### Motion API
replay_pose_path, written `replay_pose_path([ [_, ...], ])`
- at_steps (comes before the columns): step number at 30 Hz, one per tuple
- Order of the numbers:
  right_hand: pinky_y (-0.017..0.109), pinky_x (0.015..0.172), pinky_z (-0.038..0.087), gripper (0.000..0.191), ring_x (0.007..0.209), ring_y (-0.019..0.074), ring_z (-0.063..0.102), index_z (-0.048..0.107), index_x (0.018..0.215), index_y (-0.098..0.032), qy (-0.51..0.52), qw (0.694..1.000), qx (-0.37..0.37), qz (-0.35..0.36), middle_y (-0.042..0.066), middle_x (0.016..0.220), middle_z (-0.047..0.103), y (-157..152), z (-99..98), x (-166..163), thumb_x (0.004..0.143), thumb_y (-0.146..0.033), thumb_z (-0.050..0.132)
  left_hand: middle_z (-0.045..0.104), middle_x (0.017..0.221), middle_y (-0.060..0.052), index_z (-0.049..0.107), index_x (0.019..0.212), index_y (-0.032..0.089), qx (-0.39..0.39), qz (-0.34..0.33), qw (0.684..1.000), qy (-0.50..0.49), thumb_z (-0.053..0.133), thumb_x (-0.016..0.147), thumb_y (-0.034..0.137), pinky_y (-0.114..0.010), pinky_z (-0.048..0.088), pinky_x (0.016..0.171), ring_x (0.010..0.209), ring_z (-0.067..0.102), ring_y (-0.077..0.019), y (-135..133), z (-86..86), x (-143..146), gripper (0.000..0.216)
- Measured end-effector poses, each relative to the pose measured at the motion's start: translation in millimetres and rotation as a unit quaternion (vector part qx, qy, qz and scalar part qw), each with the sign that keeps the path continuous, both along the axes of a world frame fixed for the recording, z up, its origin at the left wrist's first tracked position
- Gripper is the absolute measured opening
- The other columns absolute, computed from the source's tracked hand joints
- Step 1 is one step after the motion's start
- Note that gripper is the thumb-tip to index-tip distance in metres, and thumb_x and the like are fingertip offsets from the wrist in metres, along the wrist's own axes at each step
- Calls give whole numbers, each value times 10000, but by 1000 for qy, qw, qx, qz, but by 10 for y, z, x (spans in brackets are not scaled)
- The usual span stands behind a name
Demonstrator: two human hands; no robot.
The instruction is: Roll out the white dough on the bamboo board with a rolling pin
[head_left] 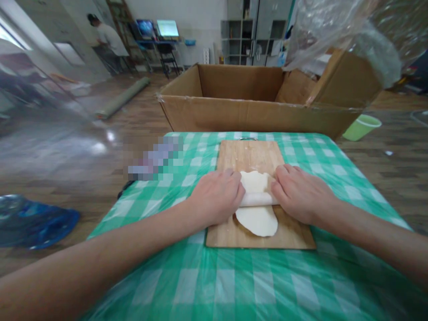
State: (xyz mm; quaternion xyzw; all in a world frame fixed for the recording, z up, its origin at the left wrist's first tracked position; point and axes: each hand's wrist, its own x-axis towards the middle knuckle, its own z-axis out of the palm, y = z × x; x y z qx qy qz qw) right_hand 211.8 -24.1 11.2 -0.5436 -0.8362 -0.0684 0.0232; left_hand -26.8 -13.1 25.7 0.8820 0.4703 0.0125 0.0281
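A pale rolling pin [257,199] lies crosswise over a flat sheet of white dough [259,221]. My left hand [219,196] is closed around the pin's left end, and my right hand [301,191] grips its right end. Both ends of the pin are hidden under my fingers. The dough shows on the near and far sides of the pin, with an uneven far edge. Under it all is a wooden cutting board [247,154] with a metal handle at its far end.
The board rests on a green-and-white checked tablecloth [187,285]. Beyond the table stands a large open cardboard box [240,111] with clear plastic wrap [334,26] at its right. A light green bin [363,127] is on the floor at right. Far left, a person [110,40] is near a wall.
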Motion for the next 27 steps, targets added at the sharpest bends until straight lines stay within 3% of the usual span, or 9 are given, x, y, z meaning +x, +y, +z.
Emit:
replay_pose_path([
  [5,380,707,425,266,849,270,638,532,1053,-185,0,998,-17,-67,140,1015,675,77,71,-71,1045,-391,364,651,1091,-137,619,1033,156,31,-34,999,2,303,1048,232,-459,489,1013,1066,601,-282,170,-22,-21,325],
  [11,369,728,426,288,877,270,632,528,1081,-167,3,999,-3,-53,143,1036,655,207,85,-77,1024,-407,379,624,1090,-128,597,1033,160,70,-14,997,-10,306,1068,231,-430,487,1000,1077,587,-271,328,-20,-25,302],
  [16,380,755,435,343,916,287,612,538,1155,-126,27,998,22,-44,180,1100,643,327,67,-62,1004,-386,372,620,1136,-136,610,1039,144,90,-46,995,10,279,1085,219,-432,476,1006,1130,575,-275,475,-74,-39,343],
  [22,456,881,463,395,1024,335,580,553,1201,-97,40,999,15,-34,216,1157,629,381,30,-43,1008,-373,345,629,1117,-141,614,1099,123,119,-39,992,17,275,1093,230,-423,493,937,1077,592,-277,584,-161,-45,356],
  [27,520,989,449,492,1196,394,531,562,1297,-84,40,998,29,-40,239,1278,616,176,-10,-58,1036,-440,345,624,1143,-169,646,1030,121,141,-122,980,64,239,1093,217,-486,461,978,1117,554,-313,541,-88,-50,423],
])
